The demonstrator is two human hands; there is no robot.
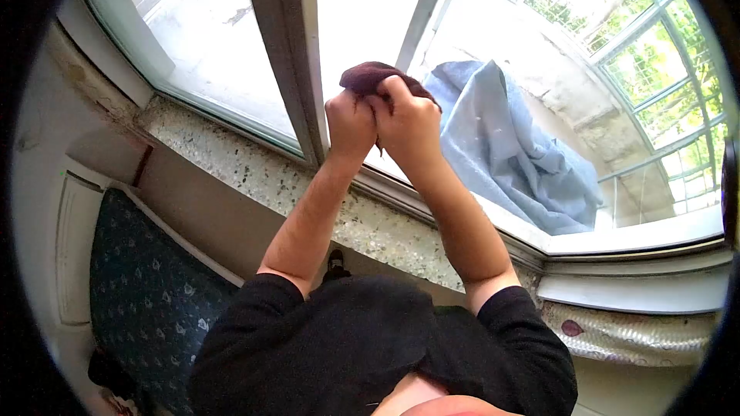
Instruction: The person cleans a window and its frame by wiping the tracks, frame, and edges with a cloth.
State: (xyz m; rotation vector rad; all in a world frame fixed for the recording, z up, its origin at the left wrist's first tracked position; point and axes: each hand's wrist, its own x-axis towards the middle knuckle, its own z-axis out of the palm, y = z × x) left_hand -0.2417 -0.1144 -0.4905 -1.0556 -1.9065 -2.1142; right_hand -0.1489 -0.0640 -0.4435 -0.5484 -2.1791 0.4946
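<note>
A dark maroon cloth (375, 75) is bunched up in both hands, in front of the bright window opening. My left hand (351, 125) has its fingers closed around the cloth's lower left part. Pressed against it on the right, my right hand (408, 119) grips the cloth too, with bent fingers. A small tip of the cloth hangs between the two hands. Both forearms reach over the speckled stone sill (231, 162).
A light blue cloth (501, 146) lies crumpled beyond the window frame on the right. A glass pane (208, 54) and a dark upright frame (287, 46) stand at left. Below the sill is a dark patterned cushioned panel (154, 285). Window bars (655, 15) show at upper right.
</note>
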